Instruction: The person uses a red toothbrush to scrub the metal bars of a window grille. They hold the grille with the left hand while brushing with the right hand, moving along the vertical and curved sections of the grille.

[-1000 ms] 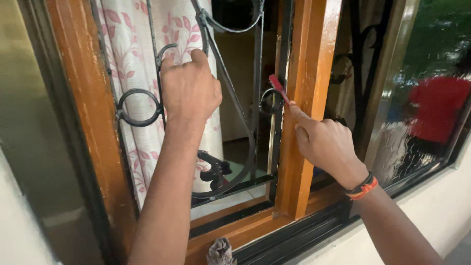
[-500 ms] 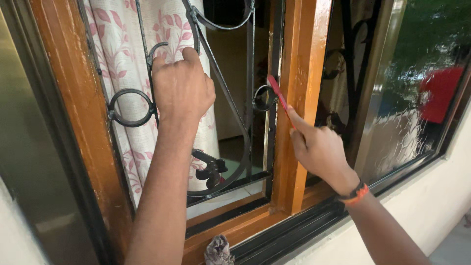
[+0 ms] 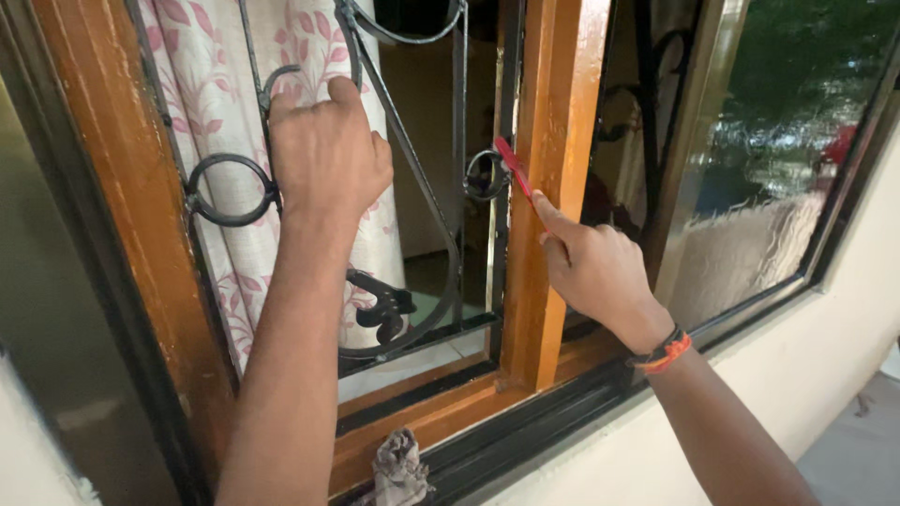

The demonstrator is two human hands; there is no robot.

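Note:
My left hand [image 3: 328, 155] grips a black wrought-iron window grille [image 3: 427, 201], its fingers curled around a curved bar near the top. My right hand [image 3: 591, 267] holds a thin red brush [image 3: 514, 171], whose tip rests against the grille's ring scroll beside the glossy orange-brown wooden mullion [image 3: 553, 178]. An orange and black band sits on my right wrist.
A white curtain with pink leaf print [image 3: 225, 122] hangs behind the grille. A crumpled grey rag [image 3: 398, 467] lies on the dark sill track. An open glass pane [image 3: 778, 169] stands to the right, and the wooden frame side [image 3: 122, 215] rises on the left.
The view has shifted a little, so the window sits further left. My right hand and the red brush stay at the ring by the mullion; my left hand keeps its grip.

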